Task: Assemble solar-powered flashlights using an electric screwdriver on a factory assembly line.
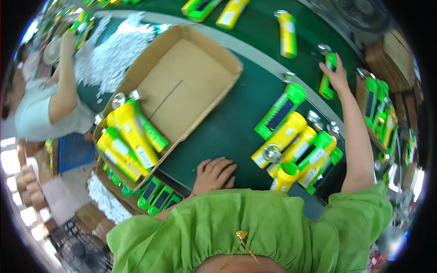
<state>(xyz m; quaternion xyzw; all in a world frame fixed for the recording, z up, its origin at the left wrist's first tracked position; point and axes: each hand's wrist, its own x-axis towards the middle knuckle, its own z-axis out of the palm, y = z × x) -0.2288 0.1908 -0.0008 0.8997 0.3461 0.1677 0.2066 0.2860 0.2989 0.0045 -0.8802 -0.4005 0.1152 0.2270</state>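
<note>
With the right hand (337,77) spread wide at a green torch (326,87) on the dark green strip (259,38) beyond the tabletop (218,123), and the left hand (211,176) resting seemingly empty, a one-sided grasp might have rolled the torch or knocked its shiny end (324,48).

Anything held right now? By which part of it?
No hold shows. Right grip: spread open at the green torch, not closed on it; whether they touch can't be told. Left grip: empty.
</note>
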